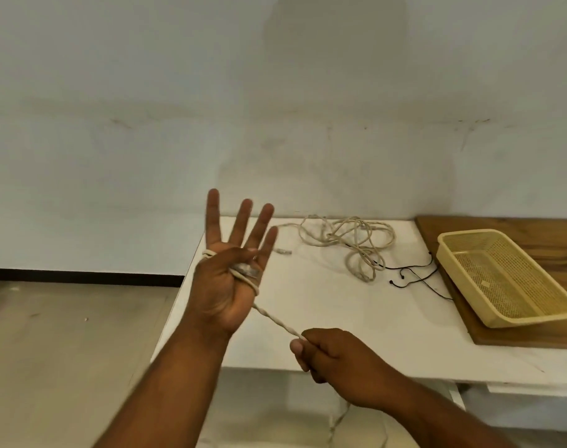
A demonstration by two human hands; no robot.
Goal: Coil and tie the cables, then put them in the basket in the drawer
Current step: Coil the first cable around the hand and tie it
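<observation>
My left hand [225, 273] is raised with its fingers spread, palm toward me. A beige cable [277, 322] is wound around that palm, and the thumb presses the turns down. From there the cable runs taut down to my right hand [332, 358], which is closed on it at the table's front edge. Below the right hand the cable hangs toward the floor. A tangled pile of beige cables [350, 242] lies at the back of the white table [356, 321]. A thin black earphone cable [414, 274] lies beside the pile. The yellow basket [553, 313] sits at the right.
The basket rests on a brown wooden board [534, 234] at the table's right end. A pale wall runs behind the table. Grey floor lies to the left. No drawer is in view.
</observation>
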